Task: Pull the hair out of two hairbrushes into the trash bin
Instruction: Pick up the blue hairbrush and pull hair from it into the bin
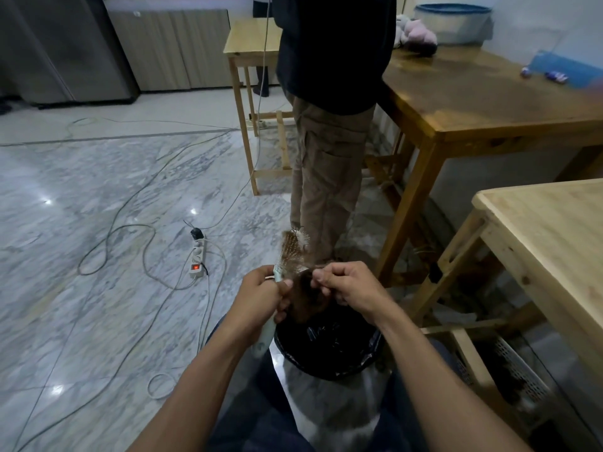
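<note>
Right now the left hand point(261, 296) is gripping the pale-green plastic hairbrush point(287, 256) while the right hand point(346, 285), fingers pinched on the brown hair clump point(305, 301), is risking dropping strands outside the near black-lined trash bin point(329, 353).

Both forearms are bare from the lower edge of the picture up to the wrists; no sleeve, cuff, watch, bracelet or ring shows on either one. The left hand point(262, 293) and the right hand point(350, 285) are bare too, without gloves, and the fingernails look short and unpainted. Below and between the arms lie the person's legs point(248, 415), clad in dark trousers of a bluish-black cloth, smooth and without visible pattern. Seams, pockets and footwear cannot be made out in the dim light.
</note>
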